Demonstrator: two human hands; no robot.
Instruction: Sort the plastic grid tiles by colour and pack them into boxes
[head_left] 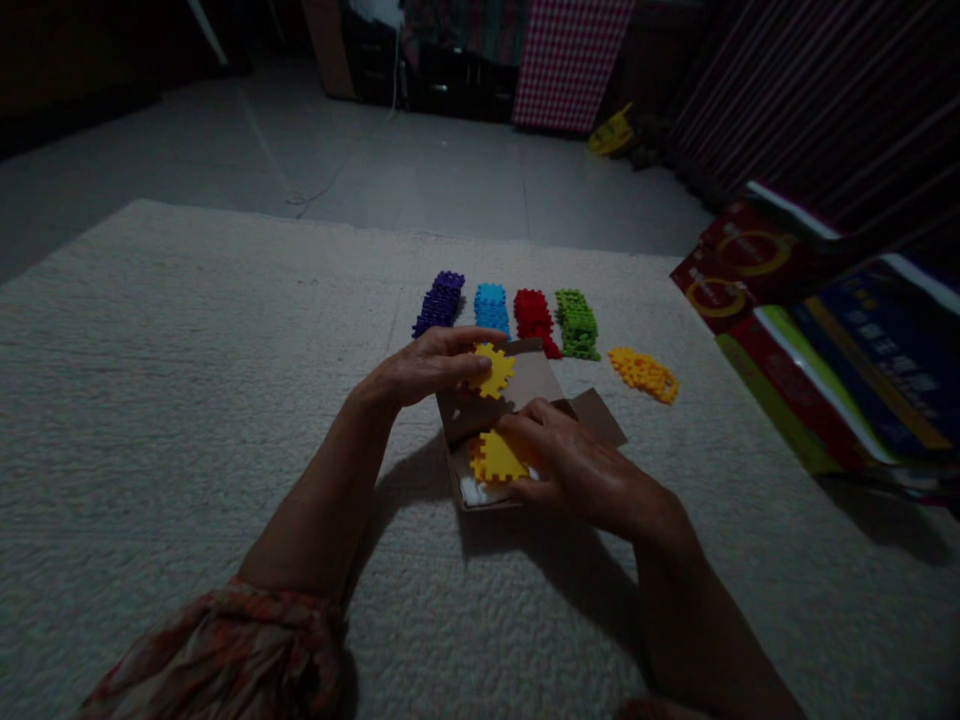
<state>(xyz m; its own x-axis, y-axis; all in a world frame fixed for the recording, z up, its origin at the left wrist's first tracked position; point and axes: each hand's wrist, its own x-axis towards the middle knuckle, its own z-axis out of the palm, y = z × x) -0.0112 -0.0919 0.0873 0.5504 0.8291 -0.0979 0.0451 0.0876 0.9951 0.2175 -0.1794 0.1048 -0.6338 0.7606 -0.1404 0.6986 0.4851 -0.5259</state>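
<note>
My left hand (431,368) pinches a yellow gear-shaped plastic piece (495,372) between thumb and fingers, over the raised flap of a small cardboard box (540,372). Lower down, my right hand (574,460) grips another yellow toothed piece (499,458) at the box's open mouth. Whether more pieces lie under it is hidden by the hand. Behind the box stand rows of toothed pieces: purple (440,302), light blue (492,310), red (533,315) and green (577,322). An orange-yellow pile (643,374) lies to their right.
The box rests on a cream quilted mat (225,400). Several red, green and blue printed boxes (862,370) stand at the right. Beyond the mat are a tiled floor (450,180), a thin cable (337,170), a checkered cloth (570,65) and a yellow object (611,132).
</note>
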